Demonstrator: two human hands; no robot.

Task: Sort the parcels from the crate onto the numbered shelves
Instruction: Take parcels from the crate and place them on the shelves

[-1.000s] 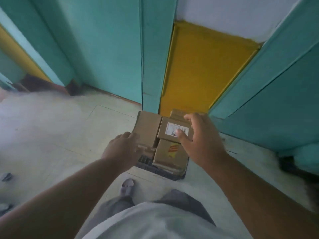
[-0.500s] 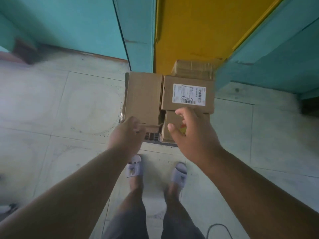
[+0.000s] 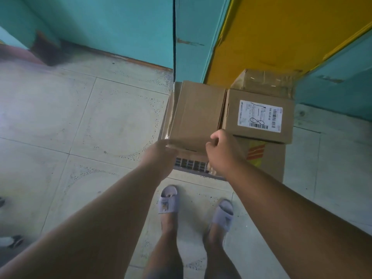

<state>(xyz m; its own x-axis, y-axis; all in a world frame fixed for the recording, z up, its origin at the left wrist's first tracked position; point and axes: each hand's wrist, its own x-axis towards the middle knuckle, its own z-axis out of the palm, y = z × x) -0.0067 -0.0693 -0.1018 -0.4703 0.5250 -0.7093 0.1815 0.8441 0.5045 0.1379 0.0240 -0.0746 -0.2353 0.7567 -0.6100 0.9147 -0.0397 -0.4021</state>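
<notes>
Gripping plain box (image 3: 196, 115)'s near edge w/ left hand (image 3: 161, 156) & right hand (image 3: 219, 152) fingers curled on it, labelled box (image 3: 259, 115) at 3 o'clock could topple if dragged.

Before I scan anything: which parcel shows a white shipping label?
The labelled box, right of the plain box both hands grip; no other parcel shows one.

Bare forearms and legs; pale lilac slide sandals (image 3: 168, 200) on both feet.
</notes>
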